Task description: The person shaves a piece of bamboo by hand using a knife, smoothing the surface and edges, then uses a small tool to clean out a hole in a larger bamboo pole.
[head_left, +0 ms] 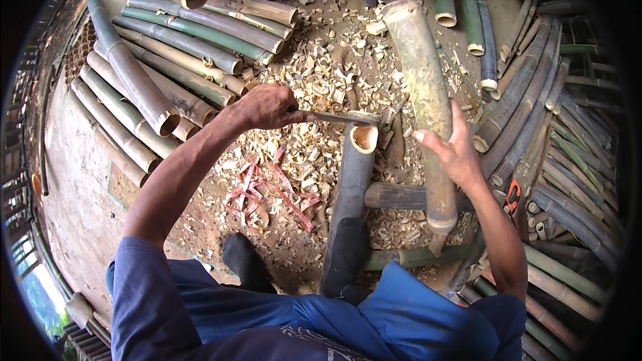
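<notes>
My left hand is closed around the handle of a knife. The flat dark blade reaches right, over the top of an upward-slanting bamboo post with a hollow, pale cut end. A thick, mottled pale bamboo length stands tilted to the right of that post. Against its middle is my right hand, the thumb across the near face and the fingers along the right side, partly hidden.
Pale wood chips cover the ground, with pinkish strips among them. Bamboo poles lie stacked at the left, and more poles at the right. A crosspiece joins the post. Orange-handled tool lies near my right forearm.
</notes>
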Tool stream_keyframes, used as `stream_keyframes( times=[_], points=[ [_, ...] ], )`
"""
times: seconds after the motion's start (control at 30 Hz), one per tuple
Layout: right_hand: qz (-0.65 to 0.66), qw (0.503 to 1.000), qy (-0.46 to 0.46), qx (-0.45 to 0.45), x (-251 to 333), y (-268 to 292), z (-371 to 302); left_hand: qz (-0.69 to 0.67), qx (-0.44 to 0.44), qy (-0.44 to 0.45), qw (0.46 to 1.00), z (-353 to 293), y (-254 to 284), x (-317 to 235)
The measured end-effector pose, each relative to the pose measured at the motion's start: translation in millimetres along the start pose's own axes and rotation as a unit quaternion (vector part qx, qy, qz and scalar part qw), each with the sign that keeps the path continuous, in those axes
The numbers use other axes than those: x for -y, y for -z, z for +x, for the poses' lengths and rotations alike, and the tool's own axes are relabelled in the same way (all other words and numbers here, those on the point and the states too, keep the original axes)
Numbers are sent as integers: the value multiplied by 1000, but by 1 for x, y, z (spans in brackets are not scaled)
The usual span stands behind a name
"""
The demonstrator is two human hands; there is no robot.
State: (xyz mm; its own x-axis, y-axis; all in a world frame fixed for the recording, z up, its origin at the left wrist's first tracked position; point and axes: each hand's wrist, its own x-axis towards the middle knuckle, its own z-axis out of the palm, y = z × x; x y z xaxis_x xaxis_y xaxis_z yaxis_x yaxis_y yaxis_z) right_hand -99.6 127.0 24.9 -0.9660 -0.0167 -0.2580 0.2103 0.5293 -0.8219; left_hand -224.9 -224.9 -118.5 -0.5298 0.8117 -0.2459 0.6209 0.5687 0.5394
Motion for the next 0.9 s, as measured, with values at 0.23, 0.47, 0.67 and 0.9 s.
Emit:
stream_keyframes(
  times=[0.23, 0.47, 0.67, 0.9],
  points=[
    [-143, 988, 31, 51, -13, -19, -30, 42, 1, 57, 997, -6, -2, -8],
    [-185, 961, -101, 180, -8, -32, -29, 44, 20, 97, 994, -10, 0, -13],
    [-104, 988, -60, 100, 2, -34, -26, 41, 11, 84, 996, -7, -4, -5],
    [-170, 974, -39, 145, -4, -28, -8, -13, 23, 79, 997, -4, -8, -1]
  ],
)
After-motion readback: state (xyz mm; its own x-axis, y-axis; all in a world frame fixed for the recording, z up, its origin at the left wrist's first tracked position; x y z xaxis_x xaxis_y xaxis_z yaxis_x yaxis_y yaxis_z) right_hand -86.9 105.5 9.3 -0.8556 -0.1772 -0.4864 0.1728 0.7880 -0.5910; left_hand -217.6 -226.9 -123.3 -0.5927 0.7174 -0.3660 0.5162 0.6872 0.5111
